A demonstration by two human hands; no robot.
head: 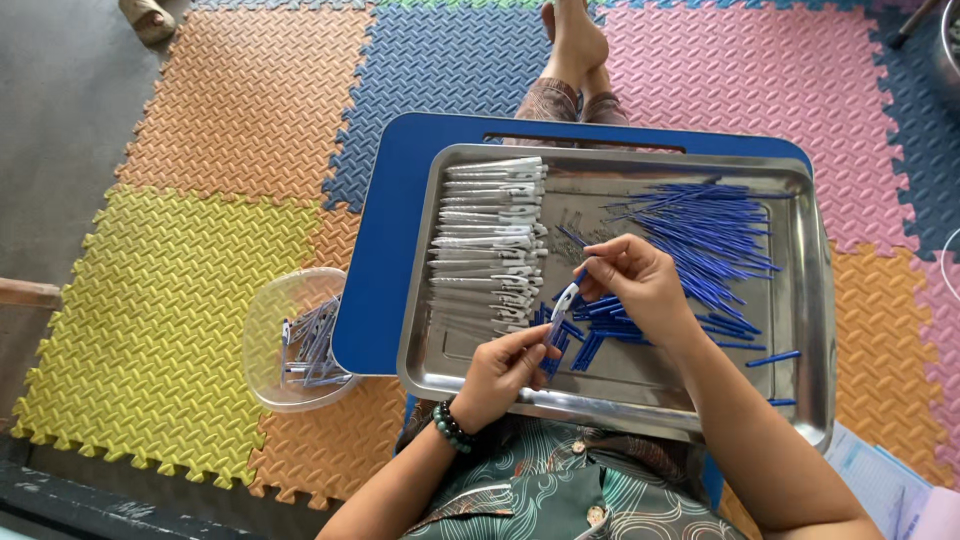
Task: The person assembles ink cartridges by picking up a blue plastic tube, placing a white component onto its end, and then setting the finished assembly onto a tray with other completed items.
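Over the steel tray (815, 300), our left hand (500, 372) and right hand (640, 285) each hold one pen (563, 305) in a pinching grip.

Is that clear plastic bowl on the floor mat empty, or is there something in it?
Not empty. The clear bowl holds a small heap of white-and-blue pen-like pieces covering part of its bottom; it sits upright left of the blue board.

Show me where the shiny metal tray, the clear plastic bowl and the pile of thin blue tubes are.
Shiny rectangular metal tray (620, 385): head view, bare floor near its front rim.
Clear round plastic bowl (268, 310): head view, its left inner wall.
Pile of thin blue tubes (705, 235): head view, middle of the pile.
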